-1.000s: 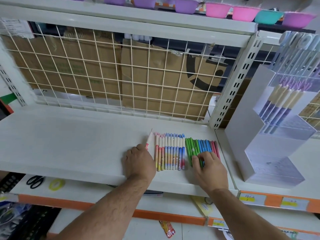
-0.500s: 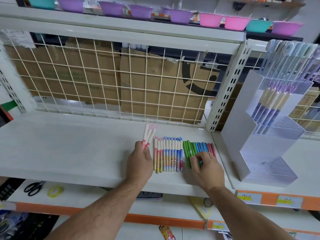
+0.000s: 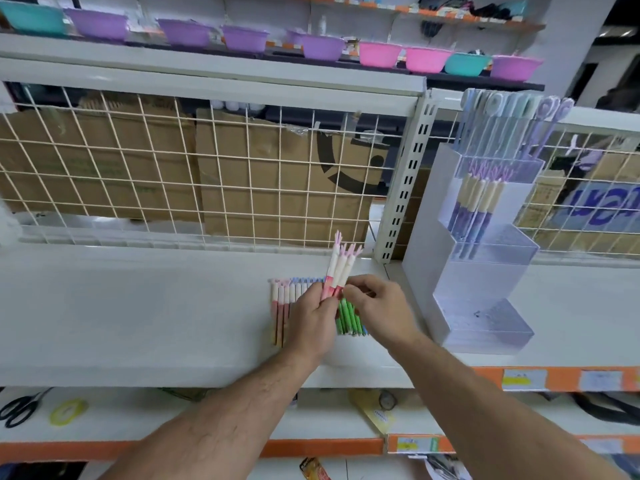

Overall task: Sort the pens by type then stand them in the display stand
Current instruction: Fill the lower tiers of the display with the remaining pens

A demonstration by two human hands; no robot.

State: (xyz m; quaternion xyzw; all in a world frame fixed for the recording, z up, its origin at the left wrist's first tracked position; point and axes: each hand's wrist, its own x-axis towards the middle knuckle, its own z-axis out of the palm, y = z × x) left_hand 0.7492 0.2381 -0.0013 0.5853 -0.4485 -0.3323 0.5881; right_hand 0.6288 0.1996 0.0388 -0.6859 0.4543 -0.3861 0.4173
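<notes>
Left hand grips a small bundle of pink-and-white pens, held left of the display stand and well apart from it. The bundle is lifted off the shelf, its long axis near upright, leaning slightly toward the stand, white capped ends up, pink ends down in the fist. Left fingers are curled tight round the pink lower part. Right hand sits between bundle and stand, so it is the nearer hand to the stand. Its fingers are curled with the tips touching the bundle's pink section; motion blur, can't tell if they actually pinch it. Under both hands, left of the stand's base, green pens and a flat row of pastel pens lie side by side on the shelf. The stand's top tier holds purple pens upright; its lower clear tiers look free. Likely next: pass the bundle rightward and drop it pink-end-down into a tier, keeping it vertical.
</notes>
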